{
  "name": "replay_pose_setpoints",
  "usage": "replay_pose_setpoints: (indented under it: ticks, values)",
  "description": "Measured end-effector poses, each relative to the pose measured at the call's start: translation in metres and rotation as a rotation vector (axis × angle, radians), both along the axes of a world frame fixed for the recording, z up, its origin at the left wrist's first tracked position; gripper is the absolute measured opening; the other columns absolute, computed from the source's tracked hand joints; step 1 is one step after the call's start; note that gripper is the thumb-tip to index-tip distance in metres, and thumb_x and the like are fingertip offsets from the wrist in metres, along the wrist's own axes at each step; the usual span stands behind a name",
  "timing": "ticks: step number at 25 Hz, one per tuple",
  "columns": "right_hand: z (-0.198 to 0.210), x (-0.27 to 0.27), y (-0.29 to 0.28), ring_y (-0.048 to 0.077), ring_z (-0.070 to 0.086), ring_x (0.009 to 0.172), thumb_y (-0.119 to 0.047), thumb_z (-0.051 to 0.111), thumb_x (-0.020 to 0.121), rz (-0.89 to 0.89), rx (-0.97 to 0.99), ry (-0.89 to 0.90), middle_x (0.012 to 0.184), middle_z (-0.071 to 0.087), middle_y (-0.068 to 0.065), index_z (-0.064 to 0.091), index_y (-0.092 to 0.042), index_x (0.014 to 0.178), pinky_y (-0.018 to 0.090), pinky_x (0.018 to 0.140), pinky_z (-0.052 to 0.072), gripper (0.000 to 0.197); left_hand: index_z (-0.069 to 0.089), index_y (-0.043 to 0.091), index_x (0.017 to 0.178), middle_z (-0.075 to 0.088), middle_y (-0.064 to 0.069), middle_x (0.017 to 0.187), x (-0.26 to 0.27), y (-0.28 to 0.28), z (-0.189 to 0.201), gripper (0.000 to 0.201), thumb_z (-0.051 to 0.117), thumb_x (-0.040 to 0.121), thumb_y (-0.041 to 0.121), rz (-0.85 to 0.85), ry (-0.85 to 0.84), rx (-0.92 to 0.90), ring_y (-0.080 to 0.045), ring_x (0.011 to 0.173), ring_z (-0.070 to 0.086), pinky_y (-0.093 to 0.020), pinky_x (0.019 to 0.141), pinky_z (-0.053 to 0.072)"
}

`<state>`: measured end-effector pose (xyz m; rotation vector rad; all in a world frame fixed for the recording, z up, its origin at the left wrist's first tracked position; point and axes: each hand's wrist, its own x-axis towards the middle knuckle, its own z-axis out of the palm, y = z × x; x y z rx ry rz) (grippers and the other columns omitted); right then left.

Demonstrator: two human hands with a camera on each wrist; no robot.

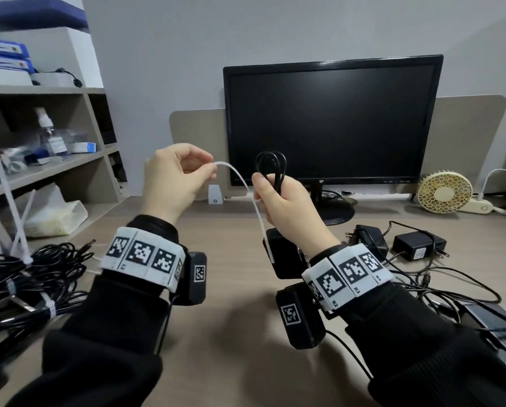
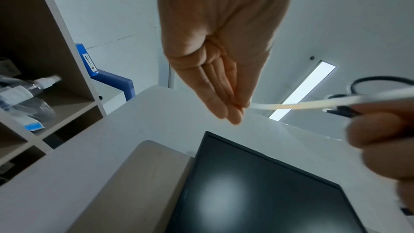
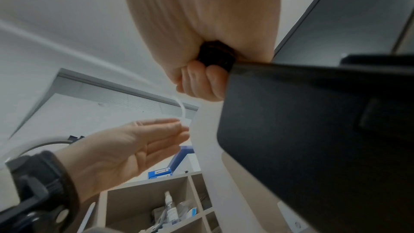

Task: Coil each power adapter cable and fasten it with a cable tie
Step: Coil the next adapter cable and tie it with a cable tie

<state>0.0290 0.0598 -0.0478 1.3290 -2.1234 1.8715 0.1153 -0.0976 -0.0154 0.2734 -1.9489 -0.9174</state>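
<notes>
Coiled cable (image 1: 271,168) gripped in right hand (image 1: 287,207) fingers; cable tie (image 1: 240,179) tip pinched by left hand (image 1: 172,183).

— Where are the hands?
— Both raised before the monitor (image 1: 331,118). The left hand (image 1: 172,179) pinches the cable tie (image 1: 243,183) between thumb and fingertips.
— And the right?
— The right hand (image 1: 287,210), fingers curled, grips the coiled cable (image 1: 271,168); black sleeves cover both wrists.

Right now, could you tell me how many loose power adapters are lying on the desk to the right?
2: one adapter beside the right hand's wrist, another adapter right of it. More may be hidden.
</notes>
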Motion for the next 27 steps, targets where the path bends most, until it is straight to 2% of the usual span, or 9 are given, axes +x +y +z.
replay_pose_setpoints:
  ticks: [2, 5, 10, 12, 16, 19, 21, 23, 27]
  values:
    - [-0.003, 0.011, -0.006, 0.002, 0.04, 0.044, -0.035, 0.047, 0.099, 0.054, -0.001, -0.017, 0.046, 0.042, -0.013, 0.056, -0.013, 0.07, 0.025, 0.056, 0.031, 0.038, 0.071, 0.02, 0.084, 0.073, 0.002, 0.074, -0.001, 0.01, -0.003, 0.004, 0.071, 0.081, 0.017, 0.043, 0.093, -0.038, -0.008, 0.072, 0.071, -0.034, 0.075, 0.058]
    - [-0.004, 0.021, -0.011, 0.002, 0.038, 0.042, -0.036, 0.044, 0.099, 0.113, -0.077, -0.089, 0.045, 0.041, -0.014, 0.053, -0.01, 0.077, 0.023, 0.052, 0.03, 0.034, 0.072, 0.02, 0.079, 0.071, 0.003, 0.069, -0.002, 0.006, -0.004, 0.005, 0.068, 0.081, 0.019, 0.126, 0.116, -0.039, -0.01, 0.068, 0.07, -0.036, 0.073, 0.059]
    - [0.006, 0.009, 0.003, 0.001, 0.029, 0.039, -0.025, 0.048, 0.1, 0.13, -0.23, -0.365, 0.046, 0.034, -0.014, 0.039, -0.019, 0.08, 0.014, 0.037, 0.026, 0.023, 0.067, 0.014, 0.078, 0.07, -0.01, 0.074, 0.005, -0.014, -0.001, 0.012, 0.063, 0.086, 0.006, 0.081, 0.072, 0.321, -0.012, 0.058, 0.067, -0.033, 0.065, 0.059]
    - [0.003, 0.008, 0.004, 0.001, 0.034, 0.041, -0.025, 0.051, 0.098, 0.128, -0.136, -0.241, 0.048, 0.04, -0.017, 0.044, -0.021, 0.094, 0.014, 0.04, 0.029, 0.009, 0.067, 0.011, 0.077, 0.07, -0.011, 0.072, 0.004, -0.009, -0.002, 0.01, 0.063, 0.085, 0.006, 0.074, 0.044, 0.344, -0.012, 0.055, 0.065, -0.029, 0.06, 0.056]
    - [-0.001, 0.015, 0.001, 0.0, 0.034, 0.04, -0.026, 0.052, 0.097, 0.224, -0.034, -0.226, 0.046, 0.041, -0.017, 0.029, -0.018, 0.137, 0.016, 0.04, 0.029, 0.046, 0.069, 0.011, 0.074, 0.068, -0.006, 0.065, -0.004, 0.011, -0.003, 0.012, 0.063, 0.083, 0.005, -0.042, -0.106, 0.192, -0.013, 0.054, 0.063, -0.029, 0.062, 0.055]
    - [0.005, 0.012, 0.005, 0.007, 0.021, 0.037, -0.02, 0.045, 0.101, 0.358, -0.078, -0.296, 0.048, 0.029, -0.005, 0.04, -0.014, 0.106, 0.017, 0.036, 0.017, 0.009, 0.072, 0.015, 0.08, 0.072, -0.006, 0.072, -0.005, 0.024, -0.004, 0.006, 0.068, 0.082, 0.01, -0.287, -0.261, 0.017, -0.018, 0.067, 0.068, -0.03, 0.07, 0.055]
    - [0.01, 0.008, 0.011, 0.009, 0.017, 0.037, -0.02, 0.042, 0.102, 0.425, -0.086, -0.35, 0.048, 0.024, -0.001, 0.041, -0.012, 0.095, 0.014, 0.036, 0.015, 0.01, 0.072, 0.022, 0.08, 0.073, -0.002, 0.079, -0.005, 0.027, -0.005, 0.006, 0.071, 0.08, 0.016, -0.331, -0.313, -0.126, -0.018, 0.077, 0.07, -0.029, 0.076, 0.055]
    - [0.013, 0.003, 0.015, 0.007, 0.018, 0.035, -0.022, 0.039, 0.103, 0.394, -0.055, -0.4, 0.045, 0.025, -0.004, 0.048, -0.011, 0.104, 0.014, 0.036, 0.016, 0.013, 0.071, 0.027, 0.079, 0.073, 0.001, 0.08, -0.004, 0.028, -0.005, 0.015, 0.07, 0.083, 0.012, -0.309, -0.3, -0.168, -0.013, 0.078, 0.069, -0.027, 0.078, 0.054]
    - [0.011, -0.002, 0.016, 0.009, 0.021, 0.036, -0.023, 0.039, 0.103, 0.244, 0.013, -0.364, 0.044, 0.029, -0.005, 0.052, -0.014, 0.084, 0.018, 0.038, 0.014, 0.025, 0.061, 0.022, 0.085, 0.063, -0.001, 0.067, -0.001, 0.039, -0.001, 0.007, 0.059, 0.083, 0.015, -0.285, -0.211, -0.224, -0.017, 0.058, 0.053, -0.024, 0.058, 0.045]
